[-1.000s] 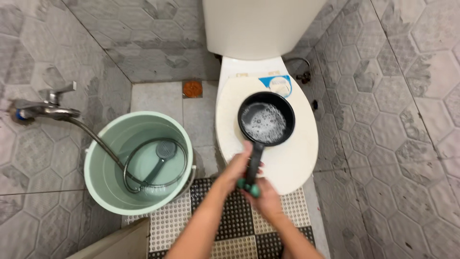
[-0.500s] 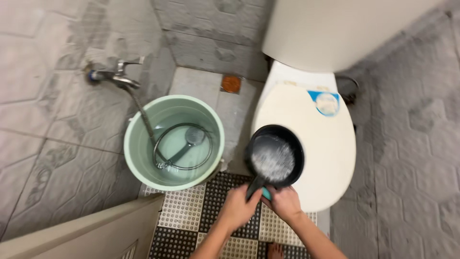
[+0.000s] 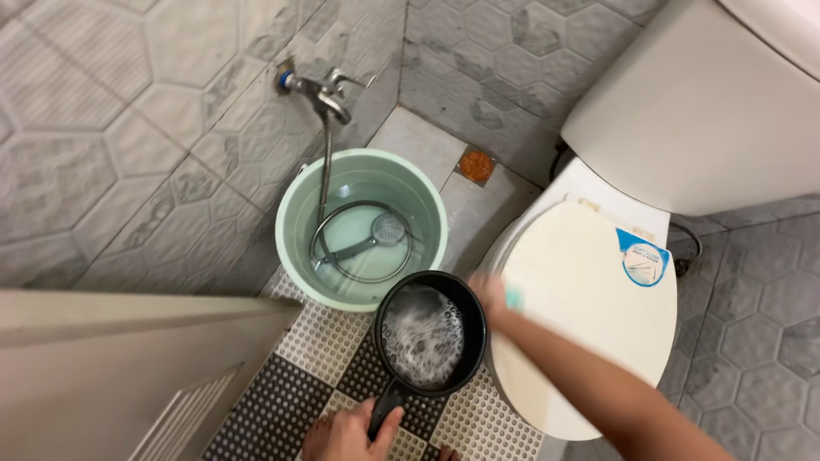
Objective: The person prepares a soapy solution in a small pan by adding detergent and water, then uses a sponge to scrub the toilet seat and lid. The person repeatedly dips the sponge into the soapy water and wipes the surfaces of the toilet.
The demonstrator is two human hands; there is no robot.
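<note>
Hands at work on a black pan (image 3: 431, 337): the left hand (image 3: 346, 434) grips its handle at 6 o'clock; the right hand (image 3: 494, 294), blurred, closes on a small teal item at the rim's 3 o'clock. Soapy foam fills the pan, held above the checkered floor mat (image 3: 329, 354). Judged step: scrubbing; rinsing would follow. Green bucket (image 3: 363, 226) lies at 11 o'clock, white toilet lid (image 3: 589, 316) at 3.

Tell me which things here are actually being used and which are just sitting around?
In use:
black pan with soapy water, handle in the left hand
small teal thing, blurred, in the right hand

Sitting around:
green bucket holding the shower head
wall tap
toilet lid
floor mat
</note>
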